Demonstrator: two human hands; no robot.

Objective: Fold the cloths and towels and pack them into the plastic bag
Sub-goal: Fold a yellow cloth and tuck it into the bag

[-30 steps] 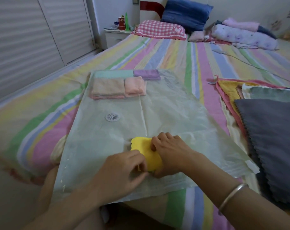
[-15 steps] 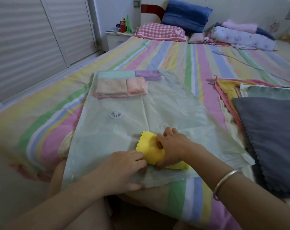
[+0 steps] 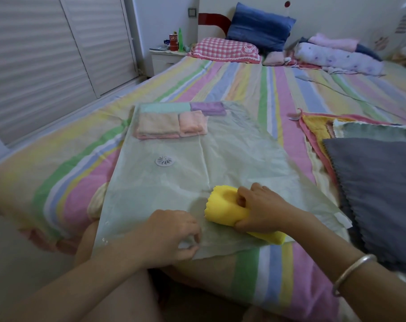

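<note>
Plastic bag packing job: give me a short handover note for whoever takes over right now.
Left hand: pinches the near edge of the plastic bag.
Right hand: grips the folded yellow cloth, which lies on top of the bag near that edge, not inside.
Done: several folded cloths lie inside at the bag's far end.
Left: slide the yellow cloth in, then fold and pack the pile of unfolded cloths on the bed to the right.

Dim, soft indoor light, muted colours, faint shadows, wide-angle bending at the edges, slight overall softness
</note>
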